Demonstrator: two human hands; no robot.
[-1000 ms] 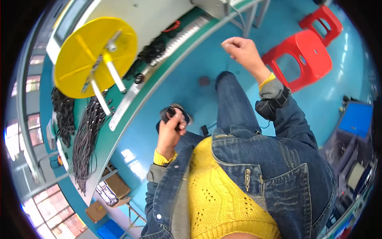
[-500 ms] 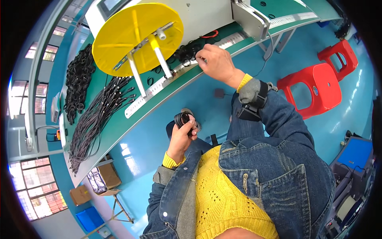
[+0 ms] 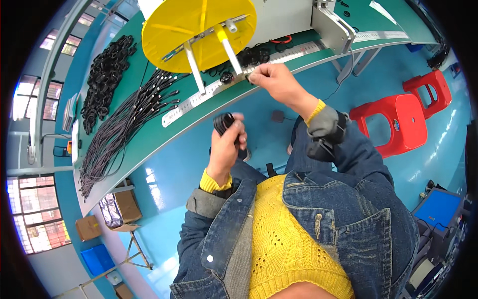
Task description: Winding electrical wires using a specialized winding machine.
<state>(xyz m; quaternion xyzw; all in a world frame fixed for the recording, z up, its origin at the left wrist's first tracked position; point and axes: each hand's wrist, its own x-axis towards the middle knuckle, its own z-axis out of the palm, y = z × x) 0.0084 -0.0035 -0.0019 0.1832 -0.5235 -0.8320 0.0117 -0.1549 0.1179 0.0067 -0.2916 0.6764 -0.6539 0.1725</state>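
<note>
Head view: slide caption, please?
Left hand holding a black cable coil, right hand near the steel ruler on a green bench.

Brightly lit, glare on floor (image 3: 170, 174), curved edges

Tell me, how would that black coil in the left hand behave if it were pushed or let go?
The black coil would probably flex, since its thin strands curve into loops. It might spread if the left hand released it, as no tie is clearly visible. It's probably light: one hand supports it.
</note>
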